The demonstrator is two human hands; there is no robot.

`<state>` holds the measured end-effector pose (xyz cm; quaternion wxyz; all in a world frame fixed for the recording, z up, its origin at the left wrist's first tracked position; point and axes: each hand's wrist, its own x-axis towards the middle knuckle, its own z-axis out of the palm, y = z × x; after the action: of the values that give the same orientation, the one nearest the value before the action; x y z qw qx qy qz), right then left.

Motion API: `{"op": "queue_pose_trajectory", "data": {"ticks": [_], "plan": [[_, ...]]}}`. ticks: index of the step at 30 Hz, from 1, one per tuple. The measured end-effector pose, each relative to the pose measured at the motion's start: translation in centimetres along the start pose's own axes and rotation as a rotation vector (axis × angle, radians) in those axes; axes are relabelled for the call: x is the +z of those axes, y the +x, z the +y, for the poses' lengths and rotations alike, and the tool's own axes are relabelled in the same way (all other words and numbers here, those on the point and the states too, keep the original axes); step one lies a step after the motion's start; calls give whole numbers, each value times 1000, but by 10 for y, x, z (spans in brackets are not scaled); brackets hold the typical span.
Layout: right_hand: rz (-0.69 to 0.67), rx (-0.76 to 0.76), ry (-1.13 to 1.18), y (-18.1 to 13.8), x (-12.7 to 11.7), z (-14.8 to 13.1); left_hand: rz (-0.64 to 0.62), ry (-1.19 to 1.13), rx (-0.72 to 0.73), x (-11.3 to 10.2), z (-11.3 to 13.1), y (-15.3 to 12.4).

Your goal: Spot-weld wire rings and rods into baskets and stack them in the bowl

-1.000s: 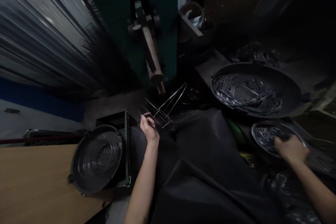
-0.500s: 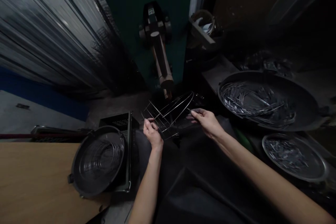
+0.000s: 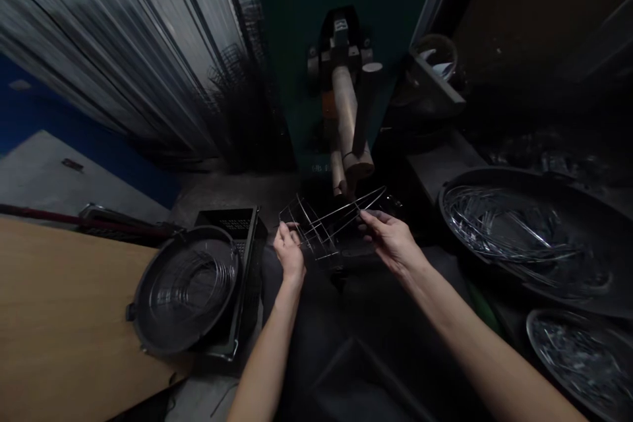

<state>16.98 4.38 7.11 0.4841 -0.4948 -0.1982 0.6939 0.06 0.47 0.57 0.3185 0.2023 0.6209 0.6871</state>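
Note:
My left hand [image 3: 291, 252] is closed on the left end of a bent wire rack [image 3: 321, 227], a light frame of thin shiny rods. The fingers of my right hand [image 3: 390, 241] pinch a short thin wire against the rack's curved right part, just under the metal tips of a spot welder [image 3: 353, 125]. Part of the rack lies in shadow, and exactly where the small wire touches it is hard to make out.
To the left, a black round pan [image 3: 185, 290] with wire rings sits on a dark crate [image 3: 242, 277] beside a wooden board [image 3: 64, 323]. On the right stand a large pan [image 3: 588, 217] of bent wires and a smaller dish [image 3: 583, 356] of short wire pieces.
The view has turned, so the surroundings sit differently in it. My right hand has come closer to the rack, bringing the short wire against its curved part under the welder tips.

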Motion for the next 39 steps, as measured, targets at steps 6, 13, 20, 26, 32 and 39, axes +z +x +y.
{"op": "queue_pose_trajectory", "data": {"ticks": [6,13,20,26,32,39], "plan": [[-1,-24,-55,1,4,-3,-14,6,-10,0,8,3],[35,16,-22,3,10,-4,-27,8,-36,0,9,8],[16,-20,-73,12,12,-3,-33,12,-28,1,14,15],[38,54,-30,8,16,-5,-42,-27,-70,0,23,15],[88,114,44,-7,0,-7,-26,-106,-94,1,20,18],[138,130,51,-7,-12,-10,4,-90,-70,3,20,26]]}}
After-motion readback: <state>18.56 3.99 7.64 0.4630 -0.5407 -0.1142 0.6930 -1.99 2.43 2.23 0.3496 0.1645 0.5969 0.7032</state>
